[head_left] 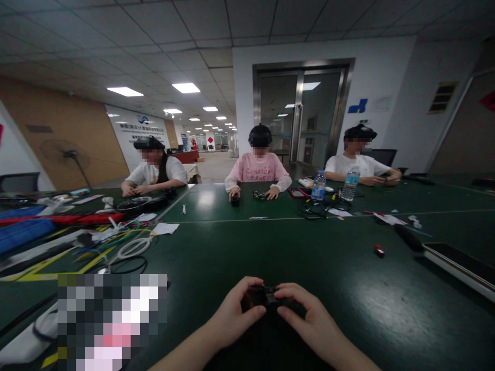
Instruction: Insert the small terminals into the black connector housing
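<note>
A small black object [270, 299], too dark to name in kind, is held between my two hands just above the green table [216, 257]. My left hand [242, 309] pinches its left side with thumb and fingertips. From the right, my right hand [301, 309] grips its other side, thumb below and fingers on top. Fingers cover part of the object, so its full shape is hidden.
A red and black piece [379, 251] and a phone-like device [460, 268] lie to the right. Cables [133, 247], papers [165, 228] and blue trays [25, 234] crowd the left. Two bottles [319, 186] stand farther off. Three people in headsets sit across the table.
</note>
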Demonstrator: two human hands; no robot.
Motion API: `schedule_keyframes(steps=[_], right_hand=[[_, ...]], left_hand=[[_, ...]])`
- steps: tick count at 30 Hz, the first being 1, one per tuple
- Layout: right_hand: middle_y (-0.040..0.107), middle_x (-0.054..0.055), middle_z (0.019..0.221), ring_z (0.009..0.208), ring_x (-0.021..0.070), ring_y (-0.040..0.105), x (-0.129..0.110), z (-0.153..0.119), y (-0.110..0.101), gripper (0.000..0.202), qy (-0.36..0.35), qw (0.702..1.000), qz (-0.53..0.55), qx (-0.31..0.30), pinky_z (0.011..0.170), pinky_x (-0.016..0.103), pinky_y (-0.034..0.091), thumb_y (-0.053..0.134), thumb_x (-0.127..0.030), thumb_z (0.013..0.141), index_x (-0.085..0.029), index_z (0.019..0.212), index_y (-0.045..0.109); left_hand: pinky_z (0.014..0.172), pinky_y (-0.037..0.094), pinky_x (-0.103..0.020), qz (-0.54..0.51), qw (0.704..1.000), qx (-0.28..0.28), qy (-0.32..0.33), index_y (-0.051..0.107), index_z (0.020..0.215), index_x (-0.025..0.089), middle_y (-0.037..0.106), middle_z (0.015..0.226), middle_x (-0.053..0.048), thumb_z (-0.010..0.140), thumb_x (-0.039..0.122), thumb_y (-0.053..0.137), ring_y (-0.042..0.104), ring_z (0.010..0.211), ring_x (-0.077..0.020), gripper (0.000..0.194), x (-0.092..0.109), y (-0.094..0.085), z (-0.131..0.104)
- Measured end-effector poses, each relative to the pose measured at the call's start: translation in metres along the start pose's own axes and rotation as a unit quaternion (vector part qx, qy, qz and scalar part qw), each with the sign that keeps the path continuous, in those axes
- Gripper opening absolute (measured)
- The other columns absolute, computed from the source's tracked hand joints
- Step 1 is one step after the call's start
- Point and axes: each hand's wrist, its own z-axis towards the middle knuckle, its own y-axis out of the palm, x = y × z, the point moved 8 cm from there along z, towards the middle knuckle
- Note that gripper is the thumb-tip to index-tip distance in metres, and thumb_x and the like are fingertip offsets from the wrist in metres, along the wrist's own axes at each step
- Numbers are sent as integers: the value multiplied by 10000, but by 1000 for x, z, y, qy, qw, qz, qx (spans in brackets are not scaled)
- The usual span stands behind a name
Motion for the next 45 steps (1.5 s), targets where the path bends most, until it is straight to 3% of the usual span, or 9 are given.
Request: schedule_keyframes(steps=[3,8,14,27,38,45], right_hand=[[665,11,1052,1033,263,573,1,0,-1,253,6,1000,-5,5,872,398,441,624,-215,755,-324,980,665],[675,16,1039,1007,265,582,4,1,-2,284,17,1000,-13,16,879,402,438,633,-228,741,-312,1011,658],[658,39,1072,1015,241,581,5,2,1,302,13,999,-43,-5,882,381,451,609,-227,760,-254,1060,623],[622,52,1095,1057,238,564,1,1,3,225,-15,999,-37,-24,897,384,448,594,-237,799,-264,1014,654],[629,51,1097,1050,238,565,1,1,3,270,-14,999,-40,-25,890,387,454,590,-232,795,-264,1061,625],[631,45,1074,1040,228,570,1,2,4,227,-16,999,-42,-21,888,378,448,603,-212,789,-262,1006,648]], left_hand=[[805,434,-334,-10,1000,5,29,477,1192,230,545,1120,-72,804,245,609,534,971,-228,410,5,-1,0],[790,450,-316,-15,995,-3,103,585,1069,237,495,1128,-76,840,248,570,524,992,-226,230,19,0,-2],[793,456,-306,7,996,-13,91,607,1061,252,468,1137,-64,837,212,548,527,957,-203,235,20,3,-1],[825,428,-331,15,996,3,91,518,1132,246,518,1070,-56,818,185,582,526,961,-209,326,19,-1,-1],[832,428,-344,18,996,1,88,524,1119,234,512,1074,-66,824,209,574,520,972,-218,300,19,0,-1],[788,443,-324,21,996,2,86,589,1001,211,502,1111,-82,832,251,564,531,960,-221,176,18,1,-1]])
